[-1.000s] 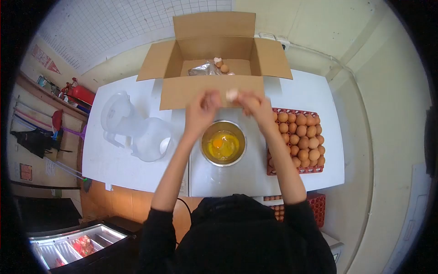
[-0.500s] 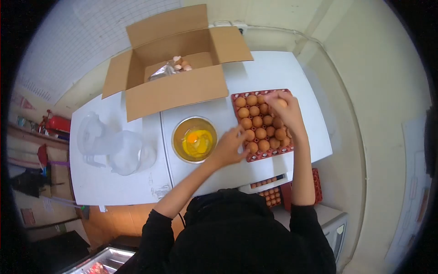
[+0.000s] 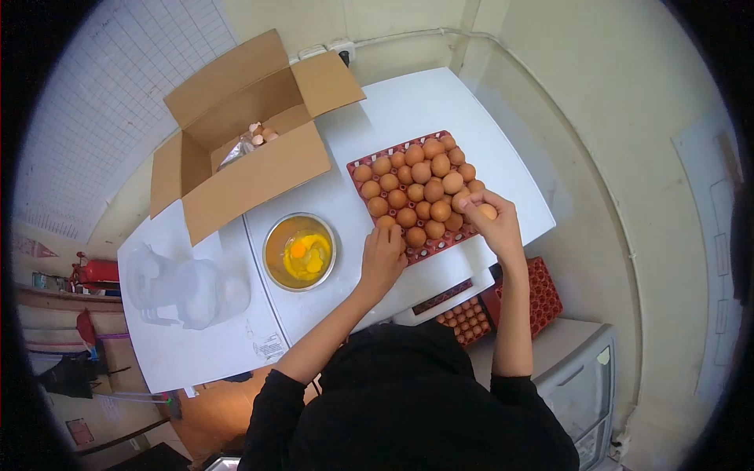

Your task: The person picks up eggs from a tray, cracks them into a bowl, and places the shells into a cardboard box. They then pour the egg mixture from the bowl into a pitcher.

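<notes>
A red tray [image 3: 437,246] of several brown eggs [image 3: 416,186] lies on the white table [image 3: 416,102]. My right hand [image 3: 488,224] grips one brown egg [image 3: 488,210] at the tray's near right corner. My left hand [image 3: 382,257] rests with its fingers on the tray's near left edge and holds nothing. To the left of it stands a metal bowl [image 3: 269,266] with cracked yolks [image 3: 306,253] inside.
An open cardboard box [image 3: 236,184] with eggshells [image 3: 259,133] stands at the back left. A clear plastic jug [image 3: 184,289] lies on the left. More red egg trays [image 3: 503,306] sit below the table's right edge. A wall runs along the right.
Both hands left the box and bowl. My right hand went to the tray, took an egg, then drew it to the near right corner. My left hand settled on the tray's edge.
</notes>
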Motion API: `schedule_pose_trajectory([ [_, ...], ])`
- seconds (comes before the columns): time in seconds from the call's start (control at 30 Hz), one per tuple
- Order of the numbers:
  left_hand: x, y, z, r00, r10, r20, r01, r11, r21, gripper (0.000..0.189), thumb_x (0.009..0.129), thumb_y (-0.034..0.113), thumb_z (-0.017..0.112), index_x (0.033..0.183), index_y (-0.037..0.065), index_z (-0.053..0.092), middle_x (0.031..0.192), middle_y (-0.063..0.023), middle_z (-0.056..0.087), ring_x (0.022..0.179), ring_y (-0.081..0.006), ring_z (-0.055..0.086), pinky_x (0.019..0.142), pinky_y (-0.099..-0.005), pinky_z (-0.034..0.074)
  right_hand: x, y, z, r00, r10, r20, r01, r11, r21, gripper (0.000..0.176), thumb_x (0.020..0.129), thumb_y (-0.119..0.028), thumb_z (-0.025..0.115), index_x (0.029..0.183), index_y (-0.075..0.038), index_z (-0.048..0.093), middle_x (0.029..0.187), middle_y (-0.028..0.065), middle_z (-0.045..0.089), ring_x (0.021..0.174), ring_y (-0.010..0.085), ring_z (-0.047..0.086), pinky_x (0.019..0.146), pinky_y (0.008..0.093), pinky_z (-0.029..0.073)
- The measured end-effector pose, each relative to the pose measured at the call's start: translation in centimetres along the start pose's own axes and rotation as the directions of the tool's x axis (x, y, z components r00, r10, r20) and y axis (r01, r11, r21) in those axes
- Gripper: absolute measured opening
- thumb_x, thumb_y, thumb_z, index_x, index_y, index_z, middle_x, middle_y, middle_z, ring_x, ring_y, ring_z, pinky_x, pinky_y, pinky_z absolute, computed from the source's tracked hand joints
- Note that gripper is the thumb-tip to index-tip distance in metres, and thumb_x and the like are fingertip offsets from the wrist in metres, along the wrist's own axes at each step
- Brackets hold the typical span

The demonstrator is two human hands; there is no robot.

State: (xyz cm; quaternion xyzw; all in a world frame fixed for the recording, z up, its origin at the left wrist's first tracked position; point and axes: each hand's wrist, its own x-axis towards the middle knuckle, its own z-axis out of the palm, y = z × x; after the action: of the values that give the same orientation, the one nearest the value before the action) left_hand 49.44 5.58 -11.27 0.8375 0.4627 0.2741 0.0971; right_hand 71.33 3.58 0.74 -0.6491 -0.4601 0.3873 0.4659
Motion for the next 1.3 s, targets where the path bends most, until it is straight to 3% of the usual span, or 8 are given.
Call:
schedule_pose_trajectory([
  [0.17, 1.6, 0.8, -4.8, 0.952, -0.250, 0.176, 0.296, 0.896, -0.330, 0.040, 0.073, 0.007, 0.071, 0.110, 0.002, 0.056, 0.101, -0.0156, 0.058, 0.086, -0.0268, 0.058, 0.077, -0.0365, 0.049, -0.7, 1.1, 1.4, 0.967, 0.179, 0.183, -0.210, 0.963, 0.168, 0.019, 0.092, -0.022, 0.069, 0.096, -0.004, 0.066, 0.090, 0.0014, 0.063, 0.070, 0.0108, 0.061, 0.064, 0.0240, 0.052],
  [0.3, 0.7, -2.9, -9.6, 0.808, -0.455, 0.374, 0.561, 0.399, -0.726, 0.023, 0.090, 0.012, 0.061, 0.111, 0.004, 0.059, 0.101, -0.0105, 0.063, 0.076, -0.0175, 0.060, 0.072, -0.0276, 0.052, -1.2, 3.3, 6.6, 0.877, 0.095, 0.470, -0.318, 0.849, 0.423, 0.026, 0.094, -0.027, 0.065, 0.109, -0.007, 0.059, 0.090, 0.0028, 0.064, 0.070, 0.0112, 0.063, 0.058, 0.0248, 0.053],
  [0.4, -2.4, -7.5, -10.1, 0.837, -0.451, 0.311, 0.472, 0.306, -0.827, 0.025, 0.097, 0.019, 0.055, 0.116, 0.004, 0.057, 0.102, -0.0090, 0.064, 0.075, -0.0166, 0.063, 0.071, -0.0271, 0.055, -1.1, 1.4, 11.4, 0.780, 0.218, 0.586, -0.396, 0.898, 0.193, 0.027, 0.094, -0.028, 0.065, 0.109, -0.006, 0.057, 0.085, 0.0038, 0.064, 0.068, 0.0129, 0.065, 0.058, 0.0269, 0.053],
  [0.53, -5.8, -10.9, -11.6, 0.621, -0.571, 0.537, 0.389, -0.371, -0.843, 0.039, 0.101, 0.033, 0.052, 0.124, 0.002, 0.050, 0.104, -0.0122, 0.064, 0.080, -0.0185, 0.067, 0.072, -0.0262, 0.059, -0.1, 1.1, 20.9, 0.852, -0.430, 0.300, 0.431, 0.900, 0.068, 0.033, 0.094, -0.024, 0.065, 0.116, -0.003, 0.052, 0.084, 0.0147, 0.061, 0.072, 0.0332, 0.066, 0.066, 0.0384, 0.054],
  [0.87, -8.8, -13.6, -11.8, 0.599, -0.639, 0.483, 0.322, -0.360, -0.876, 0.030, 0.104, 0.027, 0.043, 0.123, 0.007, 0.054, 0.110, -0.0079, 0.062, 0.093, -0.0127, 0.060, 0.081, -0.0264, 0.052, -2.6, -1.3, 27.6, 0.567, -0.770, 0.295, 0.795, 0.605, 0.052, 0.043, 0.092, -0.020, 0.064, 0.128, -0.002, 0.048, 0.105, 0.0187, 0.057, 0.097, 0.0354, 0.060, 0.083, 0.0407, 0.051],
  [1.0, -8.1, -13.1, -13.9, 0.679, -0.582, 0.448, 0.311, -0.325, -0.893, 0.031, 0.104, 0.032, 0.044, 0.123, 0.010, 0.055, 0.111, -0.0080, 0.061, 0.091, -0.0146, 0.061, 0.078, -0.0259, 0.052, -0.5, 0.8, 28.7, 0.848, -0.354, 0.393, 0.219, 0.911, 0.348, 0.026, 0.099, -0.029, 0.054, 0.113, -0.007, 0.053, 0.083, 0.0096, 0.060, 0.065, 0.0185, 0.058, 0.056, 0.0285, 0.046],
  [1.07, -7.9, -13.6, -14.3, 0.678, -0.589, 0.440, 0.275, -0.353, -0.894, 0.028, 0.101, 0.028, 0.052, 0.123, 0.012, 0.055, 0.113, -0.0052, 0.061, 0.090, -0.0127, 0.062, 0.077, -0.0247, 0.053, 0.5, 0.7, 28.0, 0.758, -0.005, 0.653, -0.318, 0.871, 0.375, 0.028, 0.102, -0.038, 0.048, 0.106, -0.010, 0.052, 0.069, 0.0043, 0.056, 0.047, 0.0102, 0.047, 0.041, 0.0234, 0.035],
  [1.3, -6.4, -13.1, -15.0, 0.733, -0.602, 0.317, 0.405, 0.012, -0.914, 0.042, 0.082, 0.006, 0.077, 0.119, 0.007, 0.059, 0.119, -0.0087, 0.058, 0.101, -0.0163, 0.062, 0.076, -0.0276, 0.057, 2.0, -1.0, 28.2, 0.522, 0.121, 0.844, -0.341, 0.937, 0.076, 0.041, 0.101, -0.052, 0.041, 0.104, -0.012, 0.051, 0.066, -0.0020, 0.052, 0.046, 0.0049, 0.045, 0.037, 0.0189, 0.028],
])
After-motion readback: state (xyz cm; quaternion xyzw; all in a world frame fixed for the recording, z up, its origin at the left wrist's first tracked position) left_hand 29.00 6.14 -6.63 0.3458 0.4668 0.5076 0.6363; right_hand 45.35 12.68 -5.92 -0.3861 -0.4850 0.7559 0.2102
